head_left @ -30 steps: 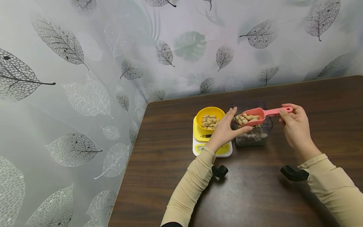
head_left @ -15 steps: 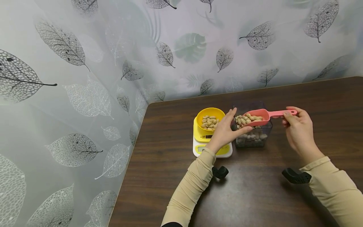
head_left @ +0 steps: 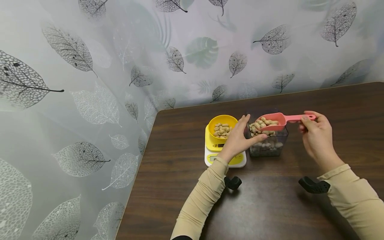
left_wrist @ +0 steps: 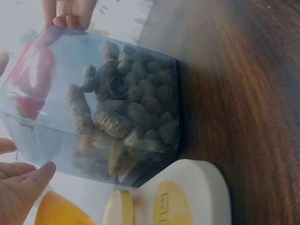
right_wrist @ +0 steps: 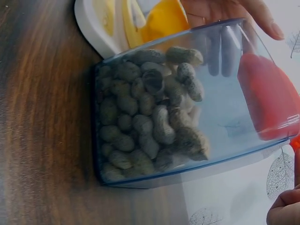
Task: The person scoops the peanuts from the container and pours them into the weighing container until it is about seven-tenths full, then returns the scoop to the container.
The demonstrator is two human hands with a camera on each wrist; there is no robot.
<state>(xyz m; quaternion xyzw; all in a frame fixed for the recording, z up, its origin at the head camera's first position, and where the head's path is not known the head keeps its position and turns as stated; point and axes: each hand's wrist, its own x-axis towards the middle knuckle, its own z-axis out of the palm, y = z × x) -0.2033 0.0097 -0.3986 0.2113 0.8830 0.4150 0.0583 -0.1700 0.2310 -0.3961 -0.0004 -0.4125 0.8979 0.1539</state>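
Note:
A clear square container (head_left: 265, 152) stands on the table, its lower part full of unshelled peanuts (right_wrist: 133, 117). My right hand (head_left: 318, 135) pinches the handle of a pink scoop (head_left: 278, 120) between thumb and fingers. The scoop's bowl lies in the container's mouth with peanuts in it, and shows red through the wall (left_wrist: 35, 77) in the left wrist view. At the container's left side, my left hand (head_left: 237, 137) rests with straight fingers along the wall and thumb out across the front corner. It partly covers a yellow bowl (head_left: 223, 117) holding peanuts.
Under the yellow bowl is a yellow and white kitchen scale (head_left: 211, 144), close against the container's left side. A leaf-patterned wall covering (head_left: 201, 76) borders the dark wooden table (head_left: 174, 166) behind and at left. Black wrist-camera mounts (head_left: 313, 185) hang below both sleeves.
My right hand has drawn the scoop slightly to the right, with peanuts still in it. The left hand has stayed at the container's side.

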